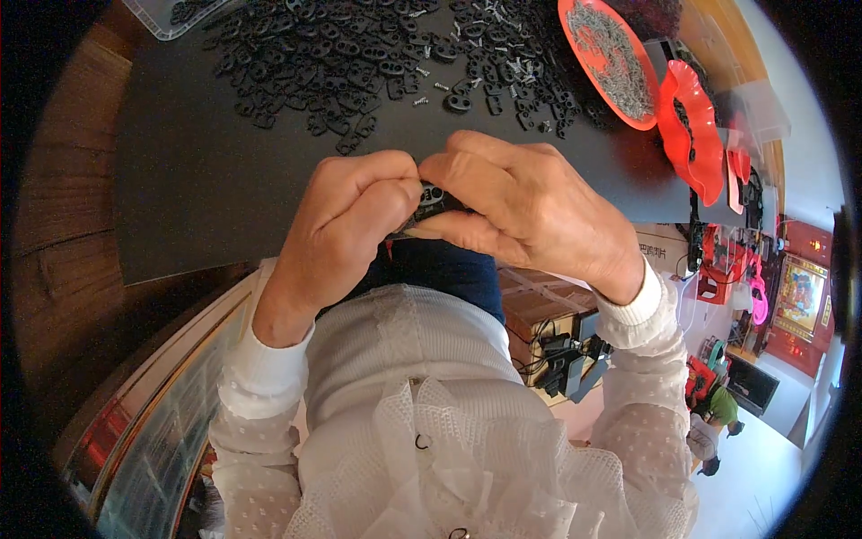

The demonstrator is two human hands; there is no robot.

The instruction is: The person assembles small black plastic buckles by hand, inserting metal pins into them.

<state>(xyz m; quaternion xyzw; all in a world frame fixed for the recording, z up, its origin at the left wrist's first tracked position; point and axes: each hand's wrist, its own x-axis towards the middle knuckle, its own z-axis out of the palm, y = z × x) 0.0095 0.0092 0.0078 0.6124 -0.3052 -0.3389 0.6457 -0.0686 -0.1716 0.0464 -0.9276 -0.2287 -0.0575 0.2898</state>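
Observation:
My left hand (350,220) and my right hand (534,202) meet at the near edge of a dark tabletop. Between them is a small black plastic piece with oval holes (432,198), pinched from both sides by thumbs and fingers. My fingers cover much of it, and whether a screw sits in it is hidden. Beyond the hands spreads a heap of similar black plastic pieces (314,58). Several small silver screws (420,101) lie loose among and beside them.
At the right stand a red oval tray (637,122) of silver screws (612,63) and a red wavy-edged dish (691,162). A clear plastic container (164,34) is at the far left. Below the table are a cardboard box (543,301) and black cabled devices (564,368). Two people (718,406) appear farther right.

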